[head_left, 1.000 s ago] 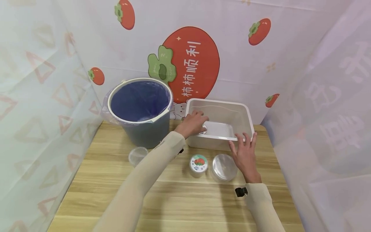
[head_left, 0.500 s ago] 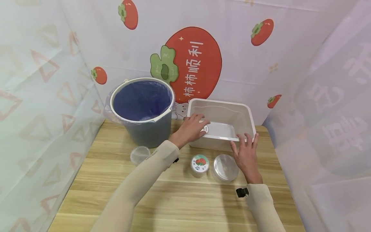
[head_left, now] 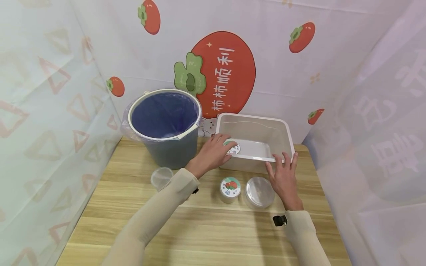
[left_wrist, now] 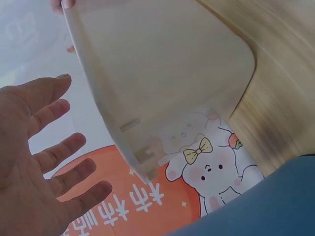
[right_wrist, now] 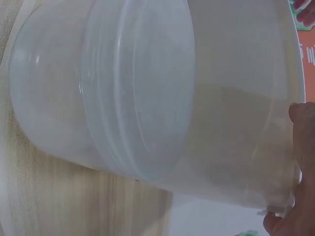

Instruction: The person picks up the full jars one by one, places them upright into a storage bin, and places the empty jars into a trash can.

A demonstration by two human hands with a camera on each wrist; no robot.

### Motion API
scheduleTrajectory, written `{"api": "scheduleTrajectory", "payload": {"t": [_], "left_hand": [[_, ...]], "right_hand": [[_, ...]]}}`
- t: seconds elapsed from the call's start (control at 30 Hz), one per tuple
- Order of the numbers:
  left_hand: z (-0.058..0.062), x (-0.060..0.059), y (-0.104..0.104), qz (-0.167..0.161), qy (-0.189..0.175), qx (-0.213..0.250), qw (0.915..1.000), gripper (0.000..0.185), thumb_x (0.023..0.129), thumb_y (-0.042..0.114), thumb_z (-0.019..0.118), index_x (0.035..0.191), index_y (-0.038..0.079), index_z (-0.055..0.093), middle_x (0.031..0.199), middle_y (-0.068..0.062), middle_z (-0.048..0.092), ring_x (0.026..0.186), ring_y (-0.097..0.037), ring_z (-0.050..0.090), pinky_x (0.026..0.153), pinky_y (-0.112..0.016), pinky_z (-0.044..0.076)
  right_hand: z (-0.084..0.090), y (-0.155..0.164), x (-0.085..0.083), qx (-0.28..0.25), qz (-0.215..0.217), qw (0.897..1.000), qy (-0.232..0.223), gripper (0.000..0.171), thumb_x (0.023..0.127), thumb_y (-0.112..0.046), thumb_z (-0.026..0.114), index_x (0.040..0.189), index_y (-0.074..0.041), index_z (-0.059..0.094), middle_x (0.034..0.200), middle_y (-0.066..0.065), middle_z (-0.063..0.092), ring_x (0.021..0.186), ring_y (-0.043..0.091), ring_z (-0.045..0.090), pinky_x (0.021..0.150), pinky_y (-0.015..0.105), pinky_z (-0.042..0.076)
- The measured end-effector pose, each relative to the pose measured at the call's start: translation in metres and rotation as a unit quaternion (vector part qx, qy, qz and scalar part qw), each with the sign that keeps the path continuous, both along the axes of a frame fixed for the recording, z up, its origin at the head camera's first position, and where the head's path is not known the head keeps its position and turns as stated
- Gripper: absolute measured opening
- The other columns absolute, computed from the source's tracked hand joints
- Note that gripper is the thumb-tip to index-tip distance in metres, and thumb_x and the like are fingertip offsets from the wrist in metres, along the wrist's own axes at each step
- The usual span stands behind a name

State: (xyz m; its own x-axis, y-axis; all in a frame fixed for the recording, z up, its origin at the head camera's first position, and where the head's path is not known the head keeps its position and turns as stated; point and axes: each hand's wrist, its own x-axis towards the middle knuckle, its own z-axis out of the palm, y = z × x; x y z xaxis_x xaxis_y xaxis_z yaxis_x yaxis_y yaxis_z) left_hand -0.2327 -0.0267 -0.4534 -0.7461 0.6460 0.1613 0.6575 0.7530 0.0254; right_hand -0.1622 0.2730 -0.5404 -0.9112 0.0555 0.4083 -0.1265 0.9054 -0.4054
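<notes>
We are seeing the left hand (head_left: 210, 154) hovering over the tub's near left corner, its fingers loosely spreading and gripping nothing. The right hand (head_left: 283, 181) is holding the tub (head_left: 256, 163) by its near rim, near the right corner, its fingers bending over the edge. Both sleeved arms are stretching forward over a wooden table (head_left: 216, 232), where a bucket (head_left: 173, 151) with a thin liner is standing left of the tub. A clear cup (head_left: 162, 176), a small jar (head_left: 230, 189) and a wider jar (head_left: 260, 192) are sitting nearer us. White sheets (head_left: 276, 70) with red fruit prints are enclosing the space. Inside the tub's left end, a printed lid (head_left: 234, 148) is showing just beside the left fingers, partly hiding behind them; we are not able to tell what is under it.
</notes>
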Motion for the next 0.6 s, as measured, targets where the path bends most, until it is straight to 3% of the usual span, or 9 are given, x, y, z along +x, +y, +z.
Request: {"api": "scheduleTrajectory", "payload": {"t": [0.17,0.37,0.6], "left_hand": [[-0.003,0.012,-0.011,-0.004,0.000,0.000,1.0000,0.047,0.109,0.040,0.068,0.154,0.028,0.061,0.157,-0.010,0.057,0.147,-0.035,0.052,0.121,-0.054,0.048],[-0.007,0.029,-0.031,0.014,-0.018,0.021,0.9995,0.046,0.107,0.038,0.071,0.151,0.028,0.062,0.161,-0.009,0.054,0.150,-0.036,0.050,0.115,-0.057,0.051],[-0.010,0.045,-0.053,0.014,0.018,0.046,0.9987,0.049,0.102,0.034,0.078,0.150,0.027,0.065,0.155,-0.011,0.059,0.146,-0.037,0.052,0.110,-0.057,0.054]], "right_hand": [[0.002,0.000,0.000,0.001,-0.002,1.000,-0.013,0.045,0.109,-0.030,0.066,0.142,-0.001,0.057,0.160,0.036,0.038,0.162,0.064,0.005,0.124,0.082,0.025],[0.004,-0.002,0.000,0.009,-0.004,1.000,-0.023,0.050,0.109,-0.033,0.064,0.146,-0.001,0.055,0.162,0.037,0.037,0.161,0.066,0.008,0.127,0.081,0.019],[0.010,-0.006,0.002,0.000,-0.009,0.998,-0.060,0.056,0.111,-0.038,0.059,0.154,-0.003,0.049,0.169,0.033,0.029,0.163,0.064,0.004,0.127,0.083,0.007]]}}
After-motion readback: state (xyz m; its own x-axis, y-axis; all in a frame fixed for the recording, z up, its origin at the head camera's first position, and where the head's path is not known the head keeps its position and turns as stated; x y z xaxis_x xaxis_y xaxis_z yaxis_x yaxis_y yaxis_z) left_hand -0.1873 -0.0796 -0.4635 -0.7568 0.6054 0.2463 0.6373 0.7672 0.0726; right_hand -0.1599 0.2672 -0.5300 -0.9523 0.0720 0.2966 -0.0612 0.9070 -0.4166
